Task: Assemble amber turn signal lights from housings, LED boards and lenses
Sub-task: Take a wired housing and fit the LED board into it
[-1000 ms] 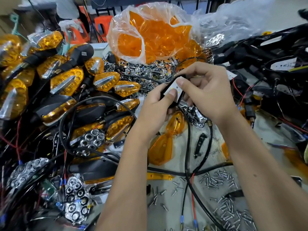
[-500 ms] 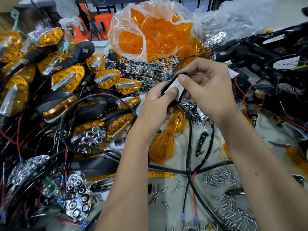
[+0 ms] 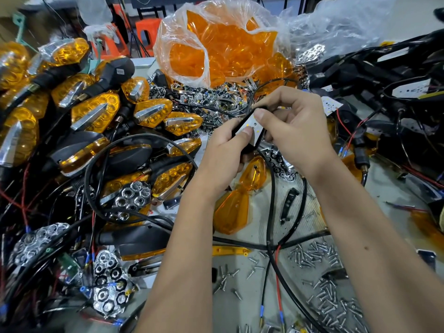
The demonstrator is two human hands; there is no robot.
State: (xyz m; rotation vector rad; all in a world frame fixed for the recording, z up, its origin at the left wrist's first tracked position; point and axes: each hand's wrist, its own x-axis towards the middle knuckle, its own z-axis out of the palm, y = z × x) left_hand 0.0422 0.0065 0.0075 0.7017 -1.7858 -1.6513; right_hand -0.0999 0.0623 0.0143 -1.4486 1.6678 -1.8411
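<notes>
Just above the frame's centre, both hands meet on one part: a black plastic turn-signal housing (image 3: pixel 248 143) with a small white LED board (image 3: pixel 249 124) seated in its open face. The left hand (image 3: pixel 225 152) grips the housing from beneath, its thumb pressed flat on the board's lower edge. The right hand (image 3: pixel 295 131) curls round the housing's far end, with a fingertip on the board's upper corner. A black cable (image 3: pixel 270 212) drops from the housing toward 6 o'clock. Below the hands lie two loose amber plastic lenses (image 3: pixel 231 212) on the grey worktable (image 3: pixel 302 217). At 12 o'clock sits a clear plastic bag of amber lenses (image 3: pixel 216 49) (bulging, mouth open). Finished amber lights (image 3: pixel 96 111) pile up at 9 to 10 o'clock; small silver screws (image 3: pixel 322 258) scatter at 5 o'clock.
</notes>
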